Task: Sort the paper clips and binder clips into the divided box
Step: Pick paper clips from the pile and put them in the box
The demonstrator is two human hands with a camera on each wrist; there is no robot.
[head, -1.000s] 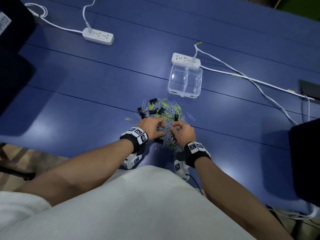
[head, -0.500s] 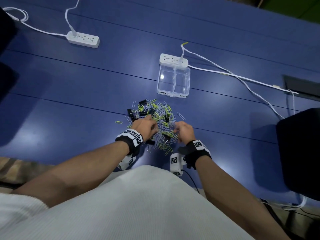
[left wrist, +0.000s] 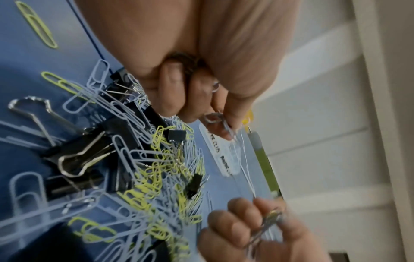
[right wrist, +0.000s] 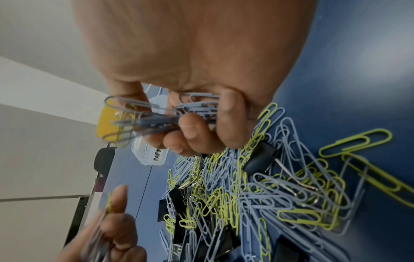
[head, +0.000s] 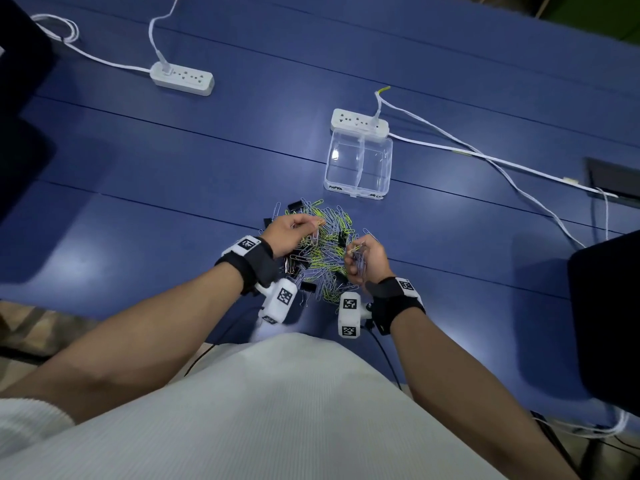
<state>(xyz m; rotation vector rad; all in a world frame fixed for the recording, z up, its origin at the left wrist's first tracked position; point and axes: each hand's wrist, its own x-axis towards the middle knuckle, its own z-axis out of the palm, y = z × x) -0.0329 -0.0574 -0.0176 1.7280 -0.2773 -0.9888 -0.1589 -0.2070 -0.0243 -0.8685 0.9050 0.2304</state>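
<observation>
A pile of grey-blue and yellow-green paper clips (head: 325,251) mixed with black binder clips (left wrist: 78,156) lies on the blue table (head: 173,188). The clear divided box (head: 358,168) stands just beyond the pile, both compartments looking empty. My left hand (head: 304,225) is over the pile's left side, its fingers curled and pinching a grey paper clip (left wrist: 215,118). My right hand (head: 358,254) is at the pile's right side, gripping a bundle of grey-blue paper clips (right wrist: 156,115). Both hands are lifted slightly off the pile.
One white power strip (head: 360,122) touches the box's far side and another (head: 181,79) lies at the far left, both with white cables (head: 485,157) across the table. A dark object (head: 609,323) sits at the right edge. The table's near edge is against my body.
My hands have moved apart from the middle of the pile. The right hand has lifted with a bundle of paper clips, and the left has shifted forward over the pile.
</observation>
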